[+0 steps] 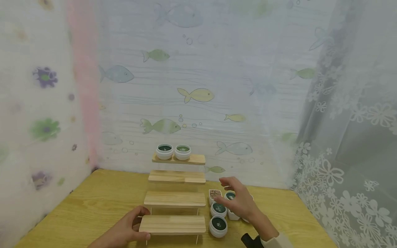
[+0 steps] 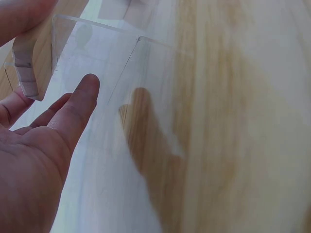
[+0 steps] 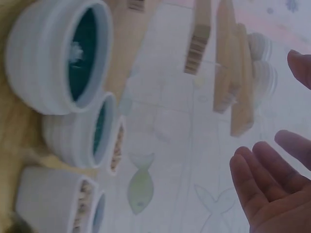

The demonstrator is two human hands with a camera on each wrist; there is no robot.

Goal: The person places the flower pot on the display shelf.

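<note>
A stepped display stand has pale wooden boards on clear supports. My left hand (image 1: 122,229) grips the left end of its lowest board (image 1: 173,224), thumb at the front edge and fingers behind. In the left wrist view that board's end (image 2: 30,70) lies between thumb and fingers, beside a clear panel (image 2: 97,51). My right hand (image 1: 240,203) hovers over a group of small white pots, holding nothing, fingers apart and slightly bent. Nearest are a round pot with a dark green top (image 1: 219,209) and a square pot of brownish granules (image 1: 215,195).
Two round white pots, one dark green inside (image 1: 164,152) and one lighter green (image 1: 182,152), stand on the top board (image 1: 197,159). Another round pot (image 1: 218,226) sits at the front of the group. Behind the yellow wooden table (image 1: 77,206) hangs a fish-print curtain (image 1: 198,69).
</note>
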